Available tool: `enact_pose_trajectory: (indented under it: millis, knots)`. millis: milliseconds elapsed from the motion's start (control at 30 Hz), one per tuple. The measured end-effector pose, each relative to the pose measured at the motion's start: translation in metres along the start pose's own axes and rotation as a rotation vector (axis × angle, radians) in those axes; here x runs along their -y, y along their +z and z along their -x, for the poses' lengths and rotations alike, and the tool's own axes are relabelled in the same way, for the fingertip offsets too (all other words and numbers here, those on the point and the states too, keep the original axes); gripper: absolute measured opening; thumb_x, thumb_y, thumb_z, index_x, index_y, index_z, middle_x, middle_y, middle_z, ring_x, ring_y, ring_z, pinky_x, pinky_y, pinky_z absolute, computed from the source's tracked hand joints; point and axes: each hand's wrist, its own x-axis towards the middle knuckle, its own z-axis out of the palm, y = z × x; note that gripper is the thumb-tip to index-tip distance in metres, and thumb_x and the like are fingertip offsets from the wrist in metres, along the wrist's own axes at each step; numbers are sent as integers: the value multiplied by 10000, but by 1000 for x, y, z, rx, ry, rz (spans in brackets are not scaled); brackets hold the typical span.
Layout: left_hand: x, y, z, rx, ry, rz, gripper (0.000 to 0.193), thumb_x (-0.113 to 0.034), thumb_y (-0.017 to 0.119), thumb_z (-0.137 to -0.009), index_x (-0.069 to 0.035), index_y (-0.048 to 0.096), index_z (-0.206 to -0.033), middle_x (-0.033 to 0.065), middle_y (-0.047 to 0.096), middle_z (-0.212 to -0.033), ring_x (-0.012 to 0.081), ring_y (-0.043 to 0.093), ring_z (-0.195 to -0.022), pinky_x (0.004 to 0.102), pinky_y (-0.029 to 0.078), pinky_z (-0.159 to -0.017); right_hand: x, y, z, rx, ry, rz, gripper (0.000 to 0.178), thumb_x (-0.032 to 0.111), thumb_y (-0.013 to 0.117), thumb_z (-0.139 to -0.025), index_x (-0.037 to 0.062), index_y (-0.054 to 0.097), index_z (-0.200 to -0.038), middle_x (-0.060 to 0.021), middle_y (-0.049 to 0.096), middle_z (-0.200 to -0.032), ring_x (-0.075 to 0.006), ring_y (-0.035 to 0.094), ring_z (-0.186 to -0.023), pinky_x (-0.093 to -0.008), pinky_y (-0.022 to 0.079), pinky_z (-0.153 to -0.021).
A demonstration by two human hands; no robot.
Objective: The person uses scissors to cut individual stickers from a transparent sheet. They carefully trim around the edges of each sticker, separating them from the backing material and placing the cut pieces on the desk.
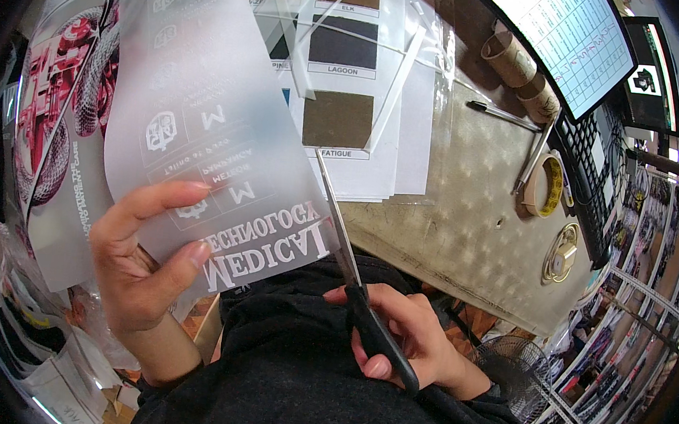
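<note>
Hands first: left hand [137,267] is pinching a translucent printed film sheet [211,112] by its lower edge, thumb on the near face, fingers curled behind it, holding it up close to the chest. Right hand [409,339] is wrapped shut round the black handles of the scissors [350,269], blades pointing up and away, running along the sheet's right edge. Blades are looking nearly closed; I can't tell exactly how far the cut is reaching up, since the tip is overlapping the sheet's edge. My read: trimming is at an early to middle stage, the cut sitting low on the right side, most of the sheet's printed blocks remaining in one uncut piece. Beyond the hands, the surface [452,214] is carrying a white swatch card with dark and brown colour patches [342,91] and loose thin white strips [395,88], likely offcuts. Farther right, a pen [501,113], a roll of yellow tape [548,186], cardboard tubes [521,70] and a keyboard [593,170] are lying under a monitor [569,38].
</note>
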Motion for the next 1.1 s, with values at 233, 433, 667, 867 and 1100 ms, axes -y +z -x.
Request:
enact_pose_trajectory:
  millis: [233, 433, 667, 867, 1100]
  knots:
    - [0, -1, 1, -30, 20, -41, 403, 67, 577, -647, 72, 586, -1051, 170, 619, -1008, 173, 581, -926, 259, 425, -863, -3, 0, 4, 2, -37, -23, 665, 309, 728, -779, 35, 430, -1307, -2, 537, -602, -78, 520, -503, -213, 376, -462]
    - [-1, -3, 1, -27, 45, -53, 407, 60, 587, -641, 70, 588, -1048, 168, 615, -1009, 171, 580, -920, 258, 426, -859, -1, 1, 6, 0, -30, -18, 683, 306, 742, -769, 35, 427, -1312, 2, 530, -600, -66, 512, -504, -202, 358, -454]
    - [3, -5, 3, -30, 117, -60, 416, 59, 588, -649, 63, 581, -1065, 173, 611, -1009, 178, 584, -918, 259, 429, -858, -1, 2, 6, -9, -52, 17, 677, 280, 747, -767, 31, 430, -1310, 5, 489, -583, -63, 479, -490, -199, 331, -449]
    - [2, -6, 0, 19, 151, -37, 429, 49, 588, -663, 66, 565, -1091, 188, 606, -1014, 179, 593, -905, 253, 447, -837, 0, 1, 8, -23, -65, 49, 665, 260, 754, -760, 26, 444, -1300, 1, 448, -572, -57, 463, -492, -205, 317, -447]
    - [1, -8, -2, 23, 127, -63, 418, 38, 583, -675, 76, 561, -1090, 201, 609, -1021, 180, 597, -907, 260, 453, -835, 5, 3, 5, -89, -48, 66, 689, 365, 785, -701, -33, 527, -1201, 8, 544, -539, -80, 579, -487, -176, 384, -448]
